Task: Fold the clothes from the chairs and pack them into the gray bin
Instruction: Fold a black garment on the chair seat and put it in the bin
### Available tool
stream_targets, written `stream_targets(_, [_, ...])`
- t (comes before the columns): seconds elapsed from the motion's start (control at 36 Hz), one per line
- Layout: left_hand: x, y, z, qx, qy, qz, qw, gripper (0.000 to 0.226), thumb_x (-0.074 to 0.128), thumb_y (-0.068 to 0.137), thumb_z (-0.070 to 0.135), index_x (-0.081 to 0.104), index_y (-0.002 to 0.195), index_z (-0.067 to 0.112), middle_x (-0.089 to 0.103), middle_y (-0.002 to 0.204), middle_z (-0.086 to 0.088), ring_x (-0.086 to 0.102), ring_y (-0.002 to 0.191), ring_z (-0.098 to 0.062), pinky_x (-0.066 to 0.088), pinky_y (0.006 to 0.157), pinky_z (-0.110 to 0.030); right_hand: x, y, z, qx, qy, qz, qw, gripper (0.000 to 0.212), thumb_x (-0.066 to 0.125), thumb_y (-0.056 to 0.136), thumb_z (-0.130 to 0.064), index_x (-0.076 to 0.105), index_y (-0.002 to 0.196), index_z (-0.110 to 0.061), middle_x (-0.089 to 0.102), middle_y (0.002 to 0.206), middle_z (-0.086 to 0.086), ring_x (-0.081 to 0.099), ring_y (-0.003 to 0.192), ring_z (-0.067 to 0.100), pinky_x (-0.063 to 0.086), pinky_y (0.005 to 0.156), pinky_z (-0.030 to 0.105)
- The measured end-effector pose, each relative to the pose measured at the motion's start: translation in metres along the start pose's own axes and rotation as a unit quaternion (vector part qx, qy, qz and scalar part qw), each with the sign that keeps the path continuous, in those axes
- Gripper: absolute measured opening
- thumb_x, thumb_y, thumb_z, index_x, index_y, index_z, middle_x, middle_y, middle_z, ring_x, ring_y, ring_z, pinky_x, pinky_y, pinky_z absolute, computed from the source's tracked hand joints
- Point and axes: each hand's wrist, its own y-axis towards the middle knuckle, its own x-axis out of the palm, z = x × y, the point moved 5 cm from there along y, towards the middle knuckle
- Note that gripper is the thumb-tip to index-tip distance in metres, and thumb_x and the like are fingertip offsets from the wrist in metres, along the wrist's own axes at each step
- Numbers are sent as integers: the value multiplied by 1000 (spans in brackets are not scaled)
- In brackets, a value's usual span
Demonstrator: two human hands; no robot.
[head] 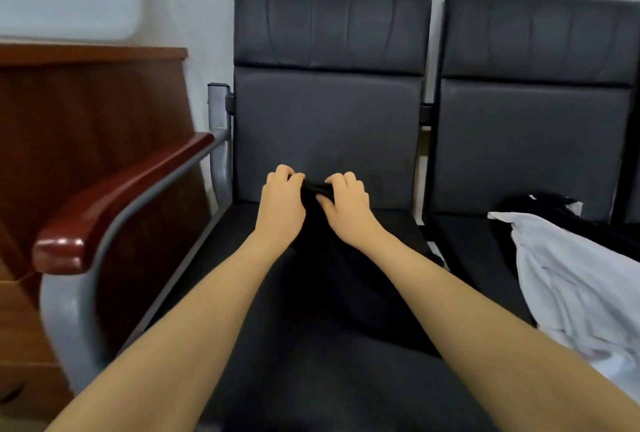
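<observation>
Single head view, wide-angle. Looks forward and down, close over the left chair seat; second chair at right edge.

Chair backs: dark grey leather-like padding, matt, faintly creased. Armrest at 9 o'clock: reddish-brown wood, glossy, highlights at front end. Frame beneath: grey metal, dull sheen. Black garment, centre seat: soft matt cloth. White garment at 3 o'clock: thin, wrinkled cloth. Cabinet at 9–10 o'clock: brown wood veneer, smooth.
</observation>
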Motion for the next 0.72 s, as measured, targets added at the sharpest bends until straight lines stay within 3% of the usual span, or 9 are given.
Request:
stream_targets(0.11, [9, -10, -28, -63, 78, -112, 989, 57, 49, 90, 5, 32, 144, 12, 29, 147, -8, 39, 124, -34, 35, 99, -39, 23, -4, -7, 9, 45, -80, 996, 38, 52, 95, -34, 45, 127, -16, 38, 124, 1, 38, 110, 19, 29, 91, 31])
stream_targets(0.19, [20, -23, -37, -80, 124, -163, 976, 49, 48, 92, 11, 39, 140, 14, 31, 146, -6, 34, 126, -33, 32, 100, -39, 28, -17, 4, 34, 55, -101, 993, 35, 50, 96, -34, 46, 125, -15, 43, 123, 0, 43, 111, 17, 32, 97, 35])
stream_targets(0.25, [30, -33, -37, -79, 121, -191, 971, 43, 47, 92, 12, 45, 135, 13, 38, 140, -6, 34, 124, -31, 31, 99, -37, 28, -28, 16, 69, 47, -108, 991, 25, 46, 98, -28, 50, 117, -13, 51, 115, 2, 52, 105, 20, 40, 92, 38])
stream_targets(0.33, [43, -49, -27, -74, 95, -223, 967, 37, 45, 94, 16, 48, 132, 13, 42, 134, -8, 36, 121, -29, 30, 100, -36, 29, -47, 33, 83, -55, -131, 986, 20, 40, 97, -20, 56, 105, -10, 58, 106, 5, 56, 97, 27, 40, 81, 37])
stream_targets(0.42, [54, -66, -12, -55, 78, -260, 961, 36, 45, 97, 24, 48, 131, 16, 44, 134, -8, 39, 122, -29, 31, 101, -37, 37, -65, 47, 65, -153, -165, 972, 27, 41, 95, -25, 58, 113, -14, 57, 117, 5, 53, 109, 26, 34, 93, 37])
stream_targets(0.47, [64, -80, -1, -43, 79, -306, 948, 37, 43, 98, 30, 47, 132, 17, 43, 135, -8, 39, 124, -30, 31, 102, -39, 45, -78, 55, 70, -163, -217, 960, 35, 40, 97, -33, 54, 127, -20, 50, 133, 2, 44, 125, 22, 24, 106, 40])
stream_targets(0.56, [77, -101, 5, -47, 99, -378, 919, 46, 39, 98, 40, 41, 139, 18, 39, 141, -8, 35, 128, -32, 28, 104, -42, 56, -97, 59, 85, -147, -301, 938, 47, 31, 101, -39, 35, 145, -24, 25, 155, 0, 14, 145, 20, 0, 116, 45])
stream_targets(0.64, [80, -114, 0, -51, 111, -385, 915, 51, 38, 98, 43, 34, 144, 20, 32, 147, -6, 30, 134, -30, 27, 107, -42, 62, -108, 57, 110, -125, -336, 927, 51, 23, 103, -40, 20, 151, -26, 7, 160, -1, -3, 147, 20, -9, 116, 44])
stream_targets(0.72, [77, -116, -13, -68, 104, -386, 914, 49, 34, 101, 40, 29, 147, 23, 25, 154, -2, 20, 141, -27, 21, 111, -44, 68, -109, 51, 115, -101, -343, 927, 52, 22, 103, -41, 15, 152, -25, 2, 161, -1, -7, 147, 19, -11, 115, 43])
